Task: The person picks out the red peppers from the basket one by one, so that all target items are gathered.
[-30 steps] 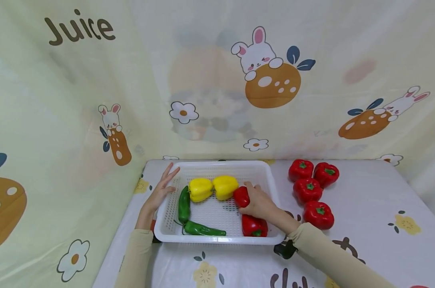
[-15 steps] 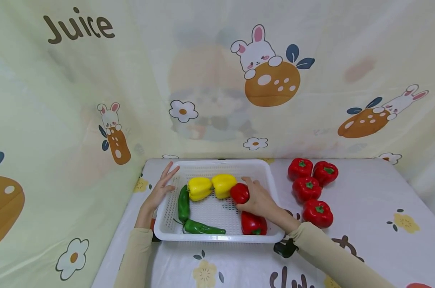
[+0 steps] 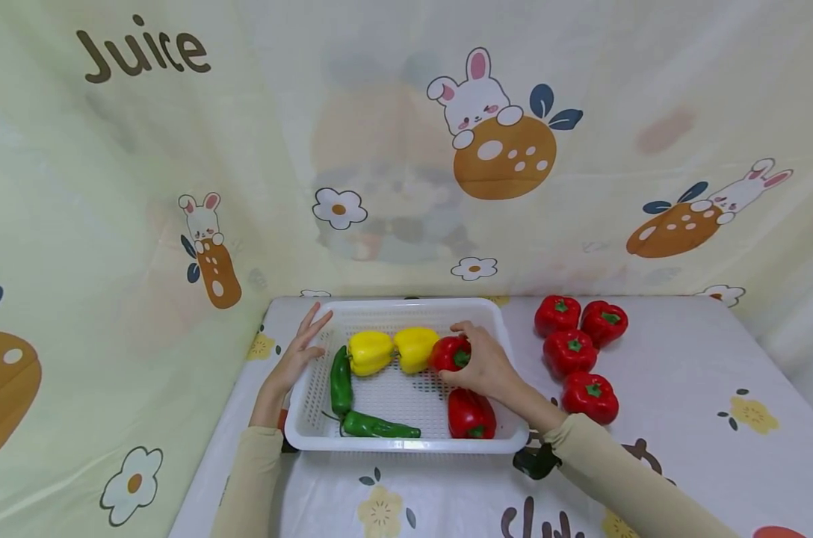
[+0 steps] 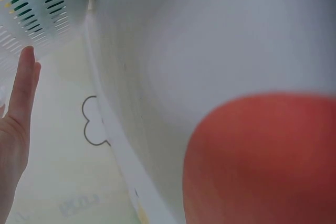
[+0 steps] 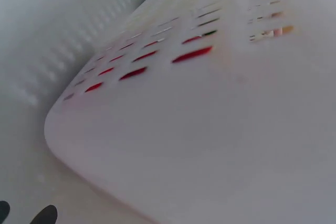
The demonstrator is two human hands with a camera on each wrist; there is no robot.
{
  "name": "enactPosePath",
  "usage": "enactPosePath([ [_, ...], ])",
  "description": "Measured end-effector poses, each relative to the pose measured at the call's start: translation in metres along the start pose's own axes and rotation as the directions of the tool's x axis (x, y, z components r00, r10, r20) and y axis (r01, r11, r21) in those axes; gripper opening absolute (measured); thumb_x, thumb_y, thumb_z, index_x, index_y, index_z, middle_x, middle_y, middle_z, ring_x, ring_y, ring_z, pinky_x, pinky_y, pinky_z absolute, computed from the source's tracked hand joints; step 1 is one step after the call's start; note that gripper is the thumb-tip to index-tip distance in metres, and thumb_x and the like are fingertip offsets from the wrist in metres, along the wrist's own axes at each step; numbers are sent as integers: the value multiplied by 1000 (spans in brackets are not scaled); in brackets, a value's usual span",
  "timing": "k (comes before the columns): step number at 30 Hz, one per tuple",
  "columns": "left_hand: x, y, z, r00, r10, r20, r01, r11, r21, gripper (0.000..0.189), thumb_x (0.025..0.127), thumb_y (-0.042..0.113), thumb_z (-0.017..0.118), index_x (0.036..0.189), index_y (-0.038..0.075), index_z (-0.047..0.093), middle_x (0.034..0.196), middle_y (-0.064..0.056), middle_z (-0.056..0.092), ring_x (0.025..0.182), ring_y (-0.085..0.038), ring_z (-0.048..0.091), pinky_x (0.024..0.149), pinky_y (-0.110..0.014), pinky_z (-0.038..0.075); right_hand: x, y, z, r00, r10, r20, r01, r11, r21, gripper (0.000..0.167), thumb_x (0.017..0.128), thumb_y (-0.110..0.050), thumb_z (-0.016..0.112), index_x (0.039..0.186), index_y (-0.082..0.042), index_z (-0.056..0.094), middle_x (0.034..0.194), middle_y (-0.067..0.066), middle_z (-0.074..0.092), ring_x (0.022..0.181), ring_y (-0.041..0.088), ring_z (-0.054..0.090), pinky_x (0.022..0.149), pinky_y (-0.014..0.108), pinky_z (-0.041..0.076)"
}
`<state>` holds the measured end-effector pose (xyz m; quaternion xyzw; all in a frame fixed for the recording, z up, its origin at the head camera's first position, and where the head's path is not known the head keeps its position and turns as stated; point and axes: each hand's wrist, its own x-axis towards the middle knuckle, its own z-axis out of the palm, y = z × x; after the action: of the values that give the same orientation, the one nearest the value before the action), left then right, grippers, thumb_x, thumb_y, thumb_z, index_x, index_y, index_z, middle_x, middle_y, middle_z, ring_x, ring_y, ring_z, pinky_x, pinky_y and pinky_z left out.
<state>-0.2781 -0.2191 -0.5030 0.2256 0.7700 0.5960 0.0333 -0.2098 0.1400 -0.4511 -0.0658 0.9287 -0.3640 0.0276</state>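
Observation:
My right hand [image 3: 490, 366] holds a red bell pepper [image 3: 444, 354] inside a white perforated plastic basket [image 3: 406, 447], with the thumb and fingers on either side of it. The pepper's green stem faces right, beside a yellow bell pepper [image 3: 416, 350]. Another yellow bell pepper [image 3: 371, 353] sits to the left. Nearer the front right lies a second red bell pepper [image 3: 470, 415]. Two long green peppers [image 3: 341, 385] line the left and front sides. My left hand [image 3: 294, 366] rests against the basket's left side, fingers extended. The right wrist view shows the basket's slotted wall [image 5: 184, 129], no hand.
Several red bell peppers [image 3: 570, 353] stand on the patterned tablecloth [image 3: 689, 373] to the right of the basket. A printed curtain [image 3: 393, 224] hangs behind the table and along its left. A blurred red shape [image 4: 262, 161] fills the lower right of the left wrist view.
The held red pepper has been turned, so its green stem now shows. My right hand has shifted slightly away from the front red pepper. The left hand has stayed at the basket's side.

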Motion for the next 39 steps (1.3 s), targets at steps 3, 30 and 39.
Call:
enactPosePath([
  [3,0,1,0,1000,-8,4,8,1000,-8,63,89,-8,43,151,-1,34,165,-12,-5,149,-39,-8,110,-70,2,0,0,-1,1000,-9,-11,9,1000,-12,74,69,-28,84,131,-11,49,118,13,56,105,29,55,81,46,56],
  [30,0,0,0,1000,5,10,-5,1000,-11,63,89,-8,43,151,-1,33,166,-10,-5,149,-36,-9,112,-67,0,-5,1,-24,986,-122,-117,126,992,28,83,72,-30,84,143,-14,44,134,15,55,117,33,54,85,50,54],
  [39,-1,1,1,1000,-10,14,11,1000,-14,63,90,-9,41,152,-2,31,166,-10,-6,149,-37,-10,111,-68,2,-6,2,-38,980,-143,-136,149,988,32,84,71,-28,86,143,-13,46,134,16,57,117,34,56,85,49,54],
])
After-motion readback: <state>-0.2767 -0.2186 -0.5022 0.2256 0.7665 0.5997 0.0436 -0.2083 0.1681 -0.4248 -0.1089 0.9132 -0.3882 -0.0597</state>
